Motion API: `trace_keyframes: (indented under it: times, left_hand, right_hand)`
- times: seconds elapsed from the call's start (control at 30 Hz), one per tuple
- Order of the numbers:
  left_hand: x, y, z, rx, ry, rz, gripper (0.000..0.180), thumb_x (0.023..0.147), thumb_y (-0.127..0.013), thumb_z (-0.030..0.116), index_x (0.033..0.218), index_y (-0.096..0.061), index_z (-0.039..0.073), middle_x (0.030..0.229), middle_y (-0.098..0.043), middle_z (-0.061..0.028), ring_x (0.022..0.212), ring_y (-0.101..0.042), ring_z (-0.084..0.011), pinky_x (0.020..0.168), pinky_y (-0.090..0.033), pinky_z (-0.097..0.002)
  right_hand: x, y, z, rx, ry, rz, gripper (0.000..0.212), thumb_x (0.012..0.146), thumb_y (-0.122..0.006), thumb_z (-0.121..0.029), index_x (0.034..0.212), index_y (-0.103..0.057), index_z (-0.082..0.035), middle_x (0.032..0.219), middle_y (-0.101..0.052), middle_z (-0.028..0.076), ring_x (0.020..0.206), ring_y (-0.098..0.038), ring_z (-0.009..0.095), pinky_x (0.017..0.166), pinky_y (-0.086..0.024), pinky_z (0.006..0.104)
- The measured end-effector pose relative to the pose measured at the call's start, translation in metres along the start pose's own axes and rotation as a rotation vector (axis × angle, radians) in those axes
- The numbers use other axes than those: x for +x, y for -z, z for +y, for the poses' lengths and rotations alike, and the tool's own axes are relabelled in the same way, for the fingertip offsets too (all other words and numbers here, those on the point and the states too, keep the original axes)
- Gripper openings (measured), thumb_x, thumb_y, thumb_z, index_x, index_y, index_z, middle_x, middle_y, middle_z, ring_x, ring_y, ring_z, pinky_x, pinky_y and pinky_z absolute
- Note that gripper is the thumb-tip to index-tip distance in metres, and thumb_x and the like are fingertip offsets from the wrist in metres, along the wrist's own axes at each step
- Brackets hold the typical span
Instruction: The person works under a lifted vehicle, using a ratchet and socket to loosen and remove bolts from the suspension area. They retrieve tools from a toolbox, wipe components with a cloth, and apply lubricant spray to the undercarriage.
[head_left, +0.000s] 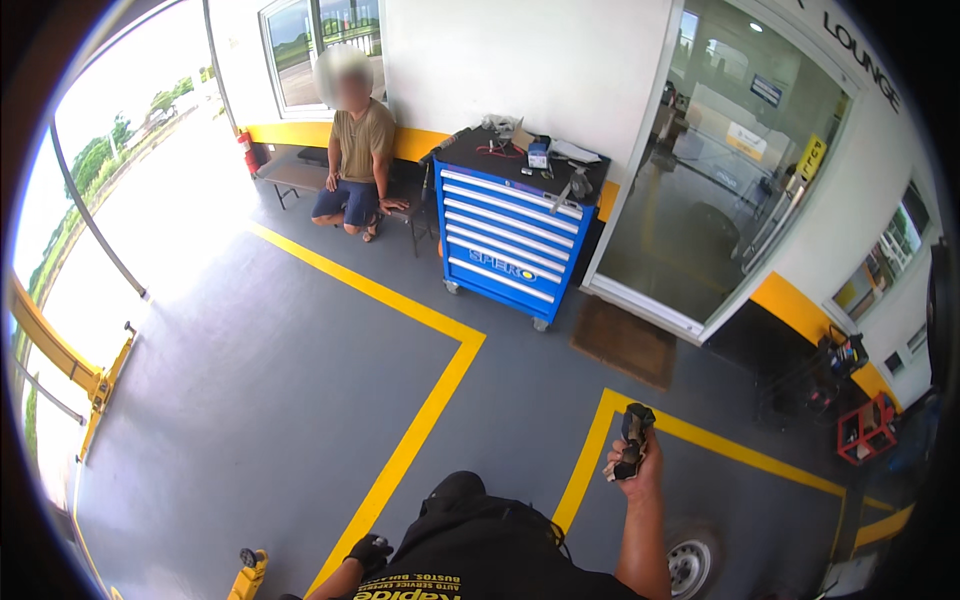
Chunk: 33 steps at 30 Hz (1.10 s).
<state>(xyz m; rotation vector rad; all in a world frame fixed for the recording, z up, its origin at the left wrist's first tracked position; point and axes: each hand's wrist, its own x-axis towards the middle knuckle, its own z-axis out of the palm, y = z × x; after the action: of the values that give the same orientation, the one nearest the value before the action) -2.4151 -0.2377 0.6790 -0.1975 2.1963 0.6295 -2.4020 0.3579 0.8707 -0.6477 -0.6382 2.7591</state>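
The blue drawer cabinet [508, 237] is closed; right fingers [613, 458] curl round a dark object [636, 427], but I can't judge left fingers [379, 544].

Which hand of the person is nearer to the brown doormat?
Right. In the picture, the right hand is below the doormat; the left hand is farther away, at lower left.

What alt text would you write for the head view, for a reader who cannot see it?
The camera wearer's right hand holds a dark, irregular object over a grey workshop floor with yellow lines. Ahead, a blue wheeled tool cabinet stands between a person seated on a bench and a glass door.
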Motion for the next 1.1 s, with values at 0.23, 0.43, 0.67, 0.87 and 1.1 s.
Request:
trace_keyframes:
  times: [0.23,0.43,0.67,0.87,1.1]
  left_hand:
    - [0.154,0.03,0.088,-0.255,0.076,-0.182,0.028,0.09,-0.075,0.024,0.111,-0.067,0.008,0.082,-0.064,-0.007,0.065,-0.062,-0.0206,0.058,-0.054,-0.0378]
    - [0.272,0.161,0.292,-0.665,0.233,-0.108,0.02,0.096,-0.07,0.019,0.113,-0.065,0.01,0.079,-0.058,-0.0037,0.059,-0.054,-0.0176,0.053,-0.049,-0.0362]
    - [0.329,0.304,0.544,-0.73,-0.096,0.146,0.019,0.096,-0.068,0.016,0.11,-0.061,0.006,0.08,-0.058,-0.0003,0.064,-0.053,-0.0119,0.055,-0.048,-0.032]
    - [0.347,0.327,0.635,-0.988,-0.151,0.266,0.03,0.095,-0.069,0.009,0.122,-0.057,0.005,0.089,-0.059,-0.0029,0.068,-0.059,-0.0125,0.058,-0.053,-0.0316]
    - [0.397,0.391,0.693,-1.09,-0.151,0.123,0.045,0.092,-0.07,0.001,0.132,-0.05,0.004,0.109,-0.054,-0.0072,0.081,-0.066,-0.0182,0.067,-0.063,-0.0375]
  right_hand:
    - [0.24,-0.055,-0.063,-0.002,0.008,-0.223,0.051,0.107,-0.047,-0.049,0.139,-0.062,-0.012,0.131,-0.07,0.011,0.119,-0.068,0.031,0.103,-0.054,0.0478]
    - [0.424,-0.114,-0.074,-0.117,-0.247,-0.228,0.062,0.105,-0.048,-0.054,0.147,-0.054,-0.008,0.146,-0.06,0.014,0.134,-0.058,0.034,0.116,-0.044,0.0507]
    - [0.604,-0.248,-0.08,-0.06,-0.627,-0.44,0.056,0.108,-0.048,-0.042,0.148,-0.052,-0.003,0.145,-0.06,0.017,0.133,-0.06,0.033,0.113,-0.048,0.0503]
    - [0.754,-0.365,-0.057,-0.264,-0.678,-0.601,0.045,0.112,-0.043,-0.032,0.14,-0.056,0.0,0.129,-0.068,0.015,0.114,-0.071,0.025,0.098,-0.06,0.0418]
    - [0.961,-0.523,-0.065,-0.188,-0.325,-0.932,0.043,0.111,-0.041,-0.037,0.134,-0.061,-0.006,0.131,-0.069,0.012,0.118,-0.069,0.025,0.099,-0.058,0.0446]
